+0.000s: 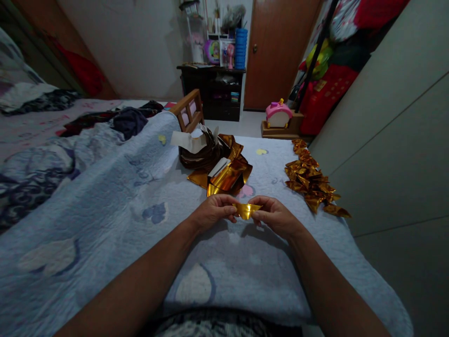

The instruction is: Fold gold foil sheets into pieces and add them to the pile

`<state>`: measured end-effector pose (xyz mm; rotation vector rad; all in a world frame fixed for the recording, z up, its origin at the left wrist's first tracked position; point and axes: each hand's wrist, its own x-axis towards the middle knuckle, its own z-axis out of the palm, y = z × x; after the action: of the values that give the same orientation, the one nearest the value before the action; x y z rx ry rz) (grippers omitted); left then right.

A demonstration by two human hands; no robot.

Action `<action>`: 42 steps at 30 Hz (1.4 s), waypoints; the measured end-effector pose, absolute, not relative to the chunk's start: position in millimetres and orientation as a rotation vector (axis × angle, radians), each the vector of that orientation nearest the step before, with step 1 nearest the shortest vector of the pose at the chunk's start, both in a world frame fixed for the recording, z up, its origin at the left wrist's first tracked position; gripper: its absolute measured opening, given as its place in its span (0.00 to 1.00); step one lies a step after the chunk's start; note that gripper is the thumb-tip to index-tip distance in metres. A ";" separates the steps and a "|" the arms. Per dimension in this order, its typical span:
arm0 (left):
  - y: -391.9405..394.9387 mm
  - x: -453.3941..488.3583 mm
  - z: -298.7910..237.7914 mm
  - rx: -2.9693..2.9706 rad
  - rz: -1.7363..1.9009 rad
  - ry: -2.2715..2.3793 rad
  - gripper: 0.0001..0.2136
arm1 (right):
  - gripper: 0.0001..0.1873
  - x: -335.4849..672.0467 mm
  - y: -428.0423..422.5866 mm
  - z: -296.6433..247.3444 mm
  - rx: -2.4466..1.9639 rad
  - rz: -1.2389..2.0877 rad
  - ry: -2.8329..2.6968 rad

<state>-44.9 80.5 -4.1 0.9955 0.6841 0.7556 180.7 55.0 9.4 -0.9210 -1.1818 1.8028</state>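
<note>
Between my two hands is a small folded piece of shiny gold foil paper (247,211), wide at the top and narrower below. My left hand (219,208) pinches its left end, and my right hand (273,214) pinches the right end. Just beyond the hands lie loose gold foil sheets (229,178), some with their pale backs showing. Behind them sits a dark, curled stack of paper (199,152) with a white strip on top. Off to the right, several folded gold foil pieces (310,180) lie in a heap along the bed's edge.
A pale blue quilt (147,252) with heart shapes covers the bed under my hands. Rumpled clothes (129,122) lie at the left. Past the bed stand a wooden rail (191,110), a dark cabinet (212,91) and a pink toy (278,114). A white wardrobe (396,140) borders the right side.
</note>
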 end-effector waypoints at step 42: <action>74.8 -40.2 -9.8 0.958 0.786 0.635 0.19 | 0.16 173.1 57.3 2.3 -0.831 1.793 -1.142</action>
<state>-40.2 74.8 -9.8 0.9585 0.6346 0.7865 173.1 57.3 2.3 -0.8305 -1.1419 1.7932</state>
